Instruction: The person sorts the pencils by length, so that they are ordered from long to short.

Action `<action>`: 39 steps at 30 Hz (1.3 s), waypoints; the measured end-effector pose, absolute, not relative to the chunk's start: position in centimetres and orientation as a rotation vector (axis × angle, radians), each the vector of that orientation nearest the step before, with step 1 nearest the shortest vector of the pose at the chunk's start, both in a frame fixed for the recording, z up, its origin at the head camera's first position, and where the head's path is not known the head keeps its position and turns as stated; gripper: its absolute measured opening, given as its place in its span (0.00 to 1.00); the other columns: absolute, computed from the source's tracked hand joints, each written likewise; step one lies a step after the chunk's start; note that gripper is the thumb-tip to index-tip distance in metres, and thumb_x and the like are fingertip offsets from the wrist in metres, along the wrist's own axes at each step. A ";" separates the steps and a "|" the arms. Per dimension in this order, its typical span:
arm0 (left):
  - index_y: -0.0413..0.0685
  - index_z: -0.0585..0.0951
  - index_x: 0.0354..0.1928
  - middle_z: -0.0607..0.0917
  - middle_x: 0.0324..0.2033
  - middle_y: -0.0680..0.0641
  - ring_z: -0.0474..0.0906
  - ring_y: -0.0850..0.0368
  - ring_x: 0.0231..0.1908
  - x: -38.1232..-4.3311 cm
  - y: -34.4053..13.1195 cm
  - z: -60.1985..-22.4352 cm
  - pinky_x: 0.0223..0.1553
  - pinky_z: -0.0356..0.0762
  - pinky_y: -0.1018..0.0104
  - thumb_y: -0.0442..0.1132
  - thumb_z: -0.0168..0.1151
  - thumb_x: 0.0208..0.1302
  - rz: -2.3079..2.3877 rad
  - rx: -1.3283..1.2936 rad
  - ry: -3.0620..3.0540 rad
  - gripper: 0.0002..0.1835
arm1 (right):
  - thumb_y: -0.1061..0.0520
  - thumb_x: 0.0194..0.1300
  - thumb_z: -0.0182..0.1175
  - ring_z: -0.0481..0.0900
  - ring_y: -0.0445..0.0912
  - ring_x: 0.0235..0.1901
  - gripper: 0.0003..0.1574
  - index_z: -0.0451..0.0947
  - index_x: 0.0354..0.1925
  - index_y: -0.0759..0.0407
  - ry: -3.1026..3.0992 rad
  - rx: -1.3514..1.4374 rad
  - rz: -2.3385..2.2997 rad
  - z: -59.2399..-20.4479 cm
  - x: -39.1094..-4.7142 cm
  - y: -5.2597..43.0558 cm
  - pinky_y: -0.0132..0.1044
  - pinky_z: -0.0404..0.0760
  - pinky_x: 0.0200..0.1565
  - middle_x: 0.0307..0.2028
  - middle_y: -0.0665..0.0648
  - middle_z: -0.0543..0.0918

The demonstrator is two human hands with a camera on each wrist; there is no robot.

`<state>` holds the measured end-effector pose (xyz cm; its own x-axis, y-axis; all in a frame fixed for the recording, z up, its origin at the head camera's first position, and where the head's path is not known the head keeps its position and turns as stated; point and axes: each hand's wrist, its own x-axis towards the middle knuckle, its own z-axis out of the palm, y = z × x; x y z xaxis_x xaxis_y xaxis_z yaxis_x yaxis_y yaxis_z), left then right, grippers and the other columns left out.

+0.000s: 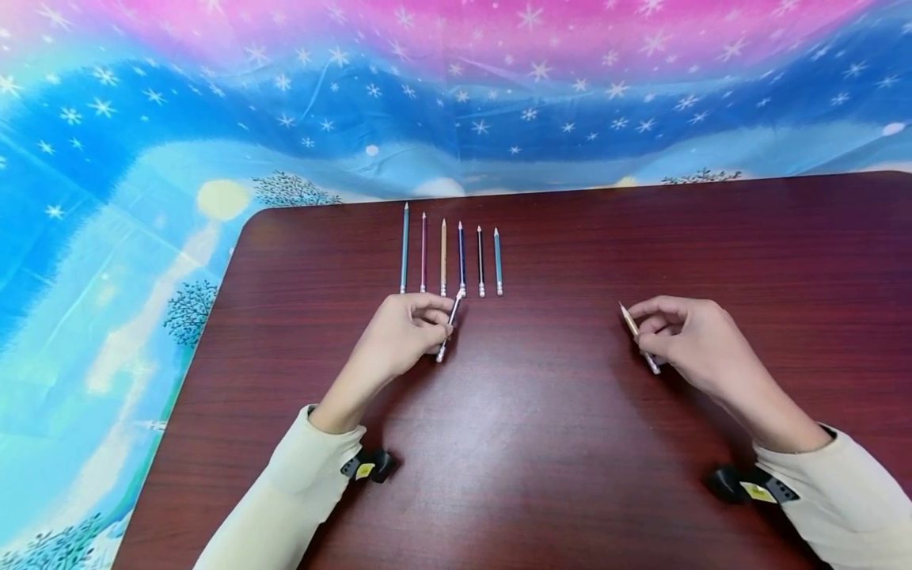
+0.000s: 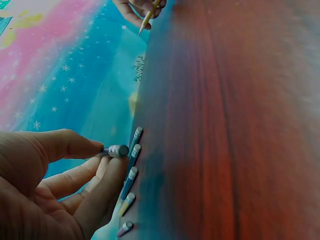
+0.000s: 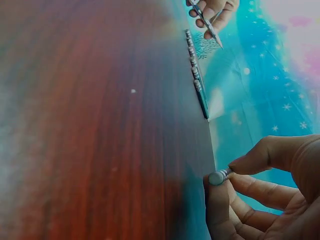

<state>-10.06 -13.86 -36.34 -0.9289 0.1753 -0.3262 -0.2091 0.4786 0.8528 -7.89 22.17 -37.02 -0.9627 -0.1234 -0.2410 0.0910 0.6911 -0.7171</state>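
My left hand [image 1: 393, 336] pinches a short dark pencil [image 1: 454, 318] between thumb and fingers, its tip pointing away from me. In the left wrist view that pencil's eraser end [image 2: 119, 151] faces the camera. Over on the right, my right hand [image 1: 694, 336] pinches a short yellow pencil [image 1: 628, 320], its tip leaning up and left. Its whitish eraser [image 3: 217, 177] shows in the right wrist view. Just beyond the left hand, several pencils lie side by side in a row, from a long teal pencil [image 1: 405, 249] to a shorter teal pencil [image 1: 498, 261], tips pointing away.
Between them in the row are a maroon pencil [image 1: 423, 252], a yellow pencil [image 1: 444, 257], a blue pencil [image 1: 461, 257] and a black pencil [image 1: 480, 260]. The dark wooden table [image 1: 556, 443] ends at a snowflake-patterned cloth [image 1: 499, 95] behind. Each sleeve bears a wrist camera [image 1: 370, 465].
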 end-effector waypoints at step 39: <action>0.39 0.83 0.56 0.87 0.42 0.44 0.87 0.57 0.38 -16.7 -5.6 -36.4 0.41 0.91 0.64 0.25 0.59 0.71 1.698 -0.117 2.200 0.15 | 0.69 0.66 0.58 0.83 0.37 0.29 0.23 0.79 0.59 0.68 2.447 0.015 -1.441 -35.6 -12.4 19.1 0.34 0.88 0.34 0.31 0.50 0.86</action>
